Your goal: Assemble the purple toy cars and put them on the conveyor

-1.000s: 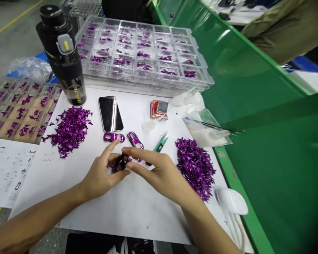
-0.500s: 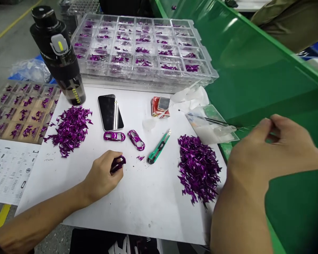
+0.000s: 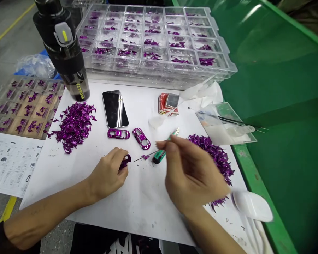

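Note:
My left hand (image 3: 108,173) is closed, pinching a small purple toy car body (image 3: 125,162) just above the white board (image 3: 137,201). In my right hand (image 3: 193,169) a thin, dark, needle-like tool (image 3: 145,155) is pinched between thumb and fingers, its tip pointing left, close to the held car body. Two more purple car bodies lie beyond my left hand, one sideways (image 3: 118,134) and one slanted (image 3: 141,138). Under the tool are tiny purple pieces (image 3: 145,157). A green utility knife (image 3: 159,156) is partly hidden behind my right fingers.
Piles of pointed purple pieces lie at left (image 3: 75,125) and right (image 3: 214,151). Around them are a phone (image 3: 115,109), a black bottle (image 3: 62,53), stacked compartment trays (image 3: 159,72), tweezers (image 3: 233,121) on a clear bag, and a white rounded object (image 3: 253,206). A green wall (image 3: 281,88) borders the right.
My right hand has moved left from the green wall to the middle of the board, where the thin tool now shows clearly. My left hand still holds the car body. The camera view has shifted slightly.

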Demonstrator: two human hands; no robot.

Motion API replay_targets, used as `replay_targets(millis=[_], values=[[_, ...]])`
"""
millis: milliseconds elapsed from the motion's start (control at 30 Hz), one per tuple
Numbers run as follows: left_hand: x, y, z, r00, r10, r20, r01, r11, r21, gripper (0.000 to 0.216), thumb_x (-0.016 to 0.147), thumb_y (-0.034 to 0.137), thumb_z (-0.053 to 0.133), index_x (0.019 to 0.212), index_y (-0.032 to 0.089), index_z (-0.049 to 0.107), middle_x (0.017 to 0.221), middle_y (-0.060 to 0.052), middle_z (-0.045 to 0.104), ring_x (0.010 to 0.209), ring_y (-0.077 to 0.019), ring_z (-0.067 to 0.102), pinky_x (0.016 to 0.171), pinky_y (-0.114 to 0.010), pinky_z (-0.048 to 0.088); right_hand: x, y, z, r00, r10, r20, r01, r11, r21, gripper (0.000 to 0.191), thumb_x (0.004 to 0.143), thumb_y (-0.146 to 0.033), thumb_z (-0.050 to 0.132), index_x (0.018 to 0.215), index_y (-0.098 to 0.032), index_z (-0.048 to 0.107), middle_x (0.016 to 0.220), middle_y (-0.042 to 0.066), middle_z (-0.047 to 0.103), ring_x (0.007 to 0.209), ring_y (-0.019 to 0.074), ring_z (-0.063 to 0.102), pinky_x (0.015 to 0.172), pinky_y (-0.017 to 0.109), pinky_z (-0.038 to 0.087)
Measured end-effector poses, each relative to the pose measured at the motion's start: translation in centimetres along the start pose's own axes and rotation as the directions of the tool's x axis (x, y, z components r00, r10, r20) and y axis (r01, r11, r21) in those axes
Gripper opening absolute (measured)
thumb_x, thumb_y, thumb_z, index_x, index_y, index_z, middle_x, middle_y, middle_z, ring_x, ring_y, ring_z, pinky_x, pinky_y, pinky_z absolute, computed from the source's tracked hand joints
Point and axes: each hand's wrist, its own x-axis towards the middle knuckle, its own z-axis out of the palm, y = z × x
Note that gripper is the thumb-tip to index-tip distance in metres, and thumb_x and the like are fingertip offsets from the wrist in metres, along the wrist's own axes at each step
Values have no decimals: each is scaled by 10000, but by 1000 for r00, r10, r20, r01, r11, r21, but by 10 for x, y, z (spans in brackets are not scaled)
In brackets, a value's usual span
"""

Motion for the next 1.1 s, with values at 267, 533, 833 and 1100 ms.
replay_targets(millis=[267,533,833,1100], values=[[0,0,-1,1000,25,-14,-26,999,-27,315,818,43,498,1095,160,591,987,-80,668,855,-216,689,774,-351,597,6,-9,19,954,-270,-128,274,962,12,301,942,-107,629,1197,-263,661,976,23,788,802,193,778,685,333,660],[0,-7,4,990,106,-92,-109,994,-19,303,807,49,506,1073,173,576,924,-57,660,762,-183,669,663,-313,592,8,-6,22,888,-419,-190,424,906,-15,430,883,-9,661,1243,-242,671,926,8,787,716,164,769,522,241,612],[6,-4,-5,987,-161,15,159,954,-254,223,790,134,629,1005,185,610,884,-34,691,786,-179,681,678,-288,562,4,-8,25,842,-441,-310,472,881,30,560,845,72,643,1310,-239,653,968,23,776,801,176,766,622,289,646],[14,1,-22,931,-303,201,360,848,-389,258,778,176,671,1027,178,607,875,-15,683,767,-156,637,710,-289,529,-2,-12,29,849,-467,-247,503,858,108,593,855,87,609,1355,-232,612,1029,49,769,857,185,761,652,323,650]])
